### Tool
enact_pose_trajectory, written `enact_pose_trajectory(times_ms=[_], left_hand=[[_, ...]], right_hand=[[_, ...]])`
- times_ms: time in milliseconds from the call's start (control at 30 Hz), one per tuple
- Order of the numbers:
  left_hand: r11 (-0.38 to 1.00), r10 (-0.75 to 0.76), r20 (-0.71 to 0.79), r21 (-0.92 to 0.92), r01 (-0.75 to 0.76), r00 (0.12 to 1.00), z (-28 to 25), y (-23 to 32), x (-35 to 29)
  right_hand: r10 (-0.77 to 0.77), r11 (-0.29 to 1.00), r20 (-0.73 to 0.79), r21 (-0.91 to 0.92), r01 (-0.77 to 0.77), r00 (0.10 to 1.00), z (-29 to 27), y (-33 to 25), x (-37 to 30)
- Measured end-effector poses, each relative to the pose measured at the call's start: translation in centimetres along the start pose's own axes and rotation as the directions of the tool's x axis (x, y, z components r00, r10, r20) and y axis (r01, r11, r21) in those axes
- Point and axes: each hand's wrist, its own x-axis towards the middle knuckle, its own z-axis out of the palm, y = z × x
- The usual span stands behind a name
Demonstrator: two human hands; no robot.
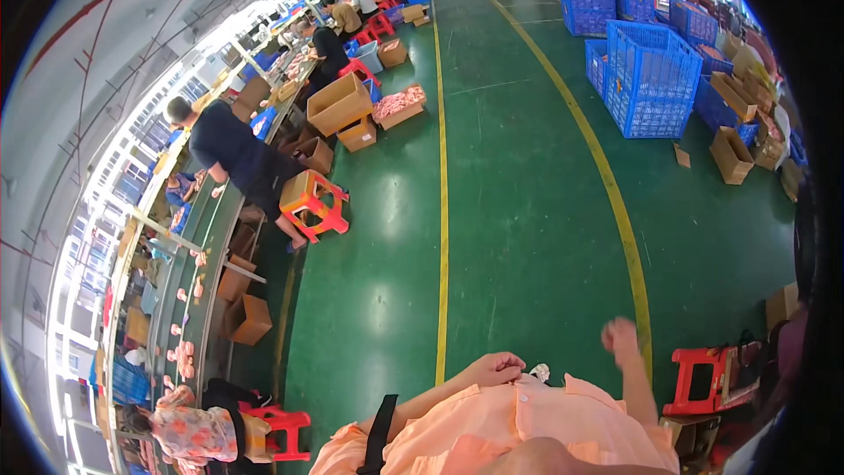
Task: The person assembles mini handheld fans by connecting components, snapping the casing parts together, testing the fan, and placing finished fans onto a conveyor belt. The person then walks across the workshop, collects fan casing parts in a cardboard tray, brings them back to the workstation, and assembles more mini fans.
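Observation:
My left hand [497, 368] is bent in front of my waist, its fingers curled together by the hem of my peach shirt [527, 409]. Anything inside those fingers is hidden. Just right of it, a small white patterned thing [540, 372] shows at the shirt front; its kind is too small to make out. My right hand [621, 339] hangs out to the right over the green floor, beside the yellow line [635, 286]. It touches nothing I can see, and its fingers are too blurred to read. A black strap [380, 431] crosses by my left arm.
A conveyor [198, 299] carrying small pink items runs along the left, with seated and standing workers. Red stools [315, 207] and cardboard boxes [338, 104] edge the walkway. Tall blue crates [652, 79] stand at the far right. Another red stool [699, 381] is near right.

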Motion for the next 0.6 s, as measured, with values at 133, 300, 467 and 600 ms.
enact_pose_trajectory(times_ms=[133, 300, 467, 600], left_hand=[[0.989, -0.142, -0.080, 0.036, 0.145, 0.987, -0.3, 4.7, 5.2], [0.980, -0.186, -0.010, -0.072, 0.185, 0.983, -3.7, 7.5, 11.9], [0.967, -0.247, -0.055, -0.070, 0.243, 0.967, -7.5, 10.1, 24.9], [0.966, -0.260, -0.027, -0.029, 0.259, 0.965, -10.7, 12.8, 32.5]], right_hand=[[-0.542, 0.841, 0.310, 0.196, 0.505, 0.781, 5.6, -24.2, 4.8], [-0.859, 0.502, 0.473, 0.854, 0.136, 0.196, 8.0, -39.1, 1.5], [-0.961, 0.135, 0.154, 0.986, -0.098, 0.229, 2.9, -40.7, 8.4], [-0.949, 0.112, 0.059, 0.981, 0.159, 0.310, -1.4, -45.1, 11.2]])
